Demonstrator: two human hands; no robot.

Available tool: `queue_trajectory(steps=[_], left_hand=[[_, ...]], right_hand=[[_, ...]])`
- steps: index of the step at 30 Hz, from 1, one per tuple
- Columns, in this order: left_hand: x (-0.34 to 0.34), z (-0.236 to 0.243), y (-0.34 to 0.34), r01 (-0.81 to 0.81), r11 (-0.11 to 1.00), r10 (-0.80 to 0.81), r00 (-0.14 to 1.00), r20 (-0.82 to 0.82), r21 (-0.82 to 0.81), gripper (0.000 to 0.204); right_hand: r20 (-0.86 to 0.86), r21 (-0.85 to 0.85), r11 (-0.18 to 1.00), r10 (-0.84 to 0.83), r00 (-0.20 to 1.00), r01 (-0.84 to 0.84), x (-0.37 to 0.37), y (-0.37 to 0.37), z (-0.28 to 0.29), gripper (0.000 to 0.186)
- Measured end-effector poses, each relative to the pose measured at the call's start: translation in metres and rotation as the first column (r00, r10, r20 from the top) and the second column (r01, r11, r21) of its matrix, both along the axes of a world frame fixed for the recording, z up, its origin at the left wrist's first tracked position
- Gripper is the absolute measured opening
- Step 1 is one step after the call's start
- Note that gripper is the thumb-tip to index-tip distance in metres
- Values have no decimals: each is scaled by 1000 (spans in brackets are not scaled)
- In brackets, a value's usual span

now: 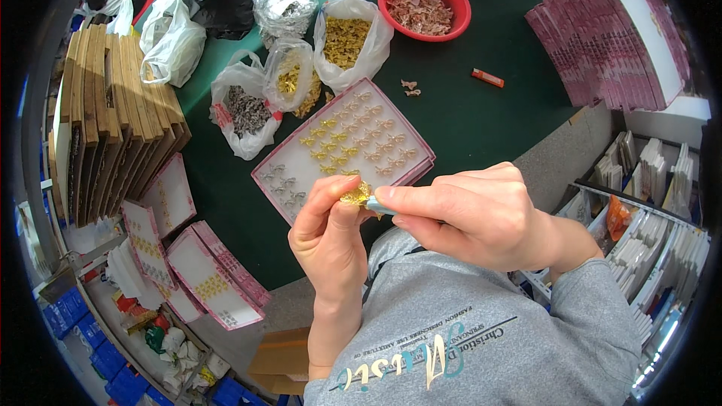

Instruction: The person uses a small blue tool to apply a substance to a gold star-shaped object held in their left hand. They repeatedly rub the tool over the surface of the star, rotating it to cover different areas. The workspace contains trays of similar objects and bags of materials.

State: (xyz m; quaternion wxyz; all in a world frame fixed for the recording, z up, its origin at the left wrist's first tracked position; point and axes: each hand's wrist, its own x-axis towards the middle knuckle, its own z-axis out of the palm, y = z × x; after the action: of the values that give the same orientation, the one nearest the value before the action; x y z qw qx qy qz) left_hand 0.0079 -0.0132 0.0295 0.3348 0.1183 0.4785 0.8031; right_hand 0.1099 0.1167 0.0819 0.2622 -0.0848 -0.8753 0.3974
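My left hand (328,218) pinches a small shiny gold ornament (356,193) between thumb and fingers. My right hand (485,214) grips a slim light-blue tool (380,207), its end against the ornament; its exact kind is mostly hidden by my fingers. Just beyond both hands lies a white board with a pink edge (297,152), set with rows of small bow-like ornaments: silver ones (282,184) at the left, gold ones (329,143) in the middle and rose-gold ones (383,135) at the right.
Bags of grey pieces (248,111) and gold pieces (346,39) stand behind the board, with a red bowl (465,19) of rose pieces. A red lighter (488,77) lies on the green table (481,128). Wooden boards (113,105) lean left; pink-edged boards (594,37) stack right.
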Motion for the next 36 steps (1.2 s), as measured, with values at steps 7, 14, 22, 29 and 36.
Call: queue_trajectory(steps=[7,14,22,29,36], left_hand=[[2,2,1,-24,1000,24,1000,20,16,14],[2,1,2,-46,994,41,998,50,101,15],[2,-1,1,-47,993,44,998,34,104,15],[2,-2,-1,-49,994,46,998,40,101,16],[1,-1,-1,-43,994,39,999,33,102,16]], right_hand=[[-39,-155,988,-14,999,8,-1,4,-2,24],[-49,-122,992,-22,999,16,-2,-1,0,24],[-25,-69,998,-6,1000,5,-3,-3,-1,27],[-57,-35,999,-26,998,25,-5,-5,-4,28],[-40,-21,1000,-24,999,23,-4,-5,0,28]])
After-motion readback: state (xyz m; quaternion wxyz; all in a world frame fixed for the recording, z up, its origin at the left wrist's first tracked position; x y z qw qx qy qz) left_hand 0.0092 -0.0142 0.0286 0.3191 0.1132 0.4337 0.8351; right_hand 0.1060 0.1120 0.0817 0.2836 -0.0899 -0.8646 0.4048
